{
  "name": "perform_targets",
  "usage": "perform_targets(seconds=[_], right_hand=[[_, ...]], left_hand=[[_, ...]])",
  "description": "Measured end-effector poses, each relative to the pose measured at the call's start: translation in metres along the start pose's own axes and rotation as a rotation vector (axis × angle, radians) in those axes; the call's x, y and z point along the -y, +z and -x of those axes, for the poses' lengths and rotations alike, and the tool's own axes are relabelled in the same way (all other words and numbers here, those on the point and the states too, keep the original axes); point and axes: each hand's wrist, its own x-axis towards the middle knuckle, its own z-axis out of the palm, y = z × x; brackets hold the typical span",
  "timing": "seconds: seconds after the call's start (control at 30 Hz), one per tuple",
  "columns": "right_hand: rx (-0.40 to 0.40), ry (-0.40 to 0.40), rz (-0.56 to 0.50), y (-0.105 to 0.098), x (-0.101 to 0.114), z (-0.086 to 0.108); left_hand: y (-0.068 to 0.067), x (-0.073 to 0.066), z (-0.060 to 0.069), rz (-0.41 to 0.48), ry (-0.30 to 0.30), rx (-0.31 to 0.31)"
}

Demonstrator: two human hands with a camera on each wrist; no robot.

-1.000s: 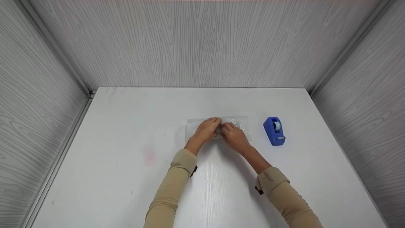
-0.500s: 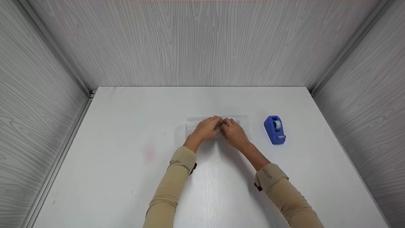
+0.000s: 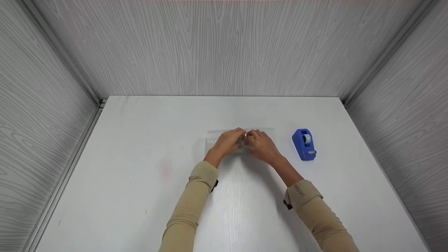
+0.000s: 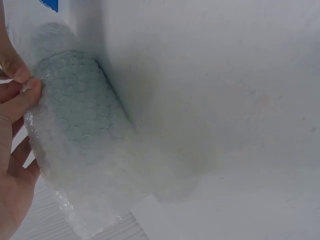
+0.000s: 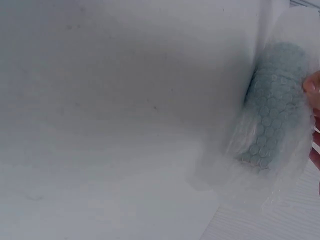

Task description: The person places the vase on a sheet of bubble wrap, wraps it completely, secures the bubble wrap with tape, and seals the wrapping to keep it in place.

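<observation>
A bundle of clear bubble wrap (image 4: 80, 110) lies around a pale green, bottle-like object (image 5: 272, 112), whose exact kind the wrap blurs. In the head view, loose ends of the bubble wrap (image 3: 212, 135) stick out on both sides of the hands. My left hand (image 3: 228, 141) pinches the near edge of the wrap between thumb and fingers. Right beside it, my right hand (image 3: 260, 145) has its fingers curled on the same edge, the fingertips of both hands almost meeting. A small bright glint shows between them; what it is I cannot tell.
A blue tape dispenser (image 3: 303, 144) with a roll of tape stands on the white table (image 3: 147, 210), to the right of the bundle. Grey wood-grain panels (image 3: 224, 49) rise behind the table and along both sides.
My right hand has shifted slightly at the wrap's edge, and its fingers have changed position. The left hand keeps nearly the same place. The tape dispenser has not moved.
</observation>
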Motion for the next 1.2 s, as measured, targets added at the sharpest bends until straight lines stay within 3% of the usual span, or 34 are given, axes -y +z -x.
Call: perform_targets(seconds=[0.23,0.63,0.73,0.93,1.07,1.2], right_hand=[[0.035,0.001,-0.034,-0.003,-0.007,0.003],[0.028,0.095,-0.193,-0.004,-0.009,0.002],[0.022,0.087,-0.199,-0.005,-0.008,0.002],[0.028,0.087,-0.217,-0.004,-0.01,0.003],[0.029,0.09,-0.235,-0.002,-0.012,0.004],[0.033,0.091,-0.245,-0.003,-0.012,0.004]], left_hand=[[-0.004,-0.001,-0.002,0.02,-0.07,0.058],[-0.013,-0.003,-0.011,0.087,-0.208,0.187],[-0.015,-0.003,-0.015,0.077,-0.204,0.218],[-0.015,0.0,-0.018,0.068,-0.166,0.223],[-0.012,0.002,-0.016,0.114,-0.184,0.265],[-0.012,0.003,-0.016,0.091,-0.203,0.303]])
